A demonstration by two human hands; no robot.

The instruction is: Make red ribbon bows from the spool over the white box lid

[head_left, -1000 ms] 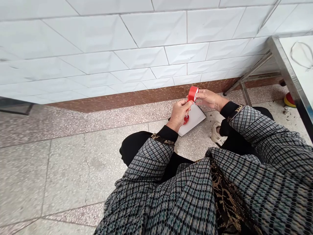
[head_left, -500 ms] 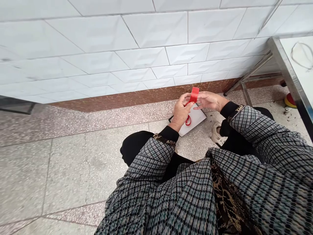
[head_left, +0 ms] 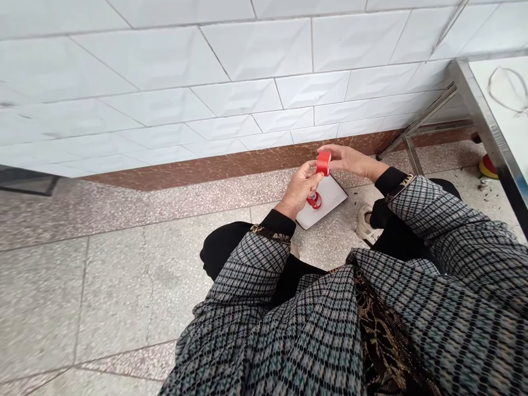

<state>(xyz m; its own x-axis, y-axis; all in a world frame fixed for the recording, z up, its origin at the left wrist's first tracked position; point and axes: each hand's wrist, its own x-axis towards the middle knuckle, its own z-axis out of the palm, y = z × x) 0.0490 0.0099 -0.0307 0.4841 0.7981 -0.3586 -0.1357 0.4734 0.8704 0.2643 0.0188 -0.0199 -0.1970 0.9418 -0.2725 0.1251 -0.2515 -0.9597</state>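
A shiny red strip [head_left: 323,163], bent into a loop with a pale inner side, is held up between my two hands. My left hand [head_left: 297,190] pinches its lower left part between thumb and fingers. My right hand [head_left: 353,161] is closed round its upper right side, fingers over the top and thumb at the right edge. Just below my left hand is another red loop [head_left: 314,201]; whether it hangs from the hand or lies on the board is unclear. Beneath is a white, dark-edged flat board or lid [head_left: 329,204] on the floor.
A white tiled wall [head_left: 256,49] with a brown skirting stands in front. To the right is a metal-framed table [head_left: 495,104] with a loop of thin wire [head_left: 506,88]. A red and yellow object [head_left: 489,166] lies on the floor beneath it, near small scraps.
The upright red strip has become a rounder loop, slightly lower and to the left. My right fingers have moved from behind it to over its top. My left hand has shifted slightly left.
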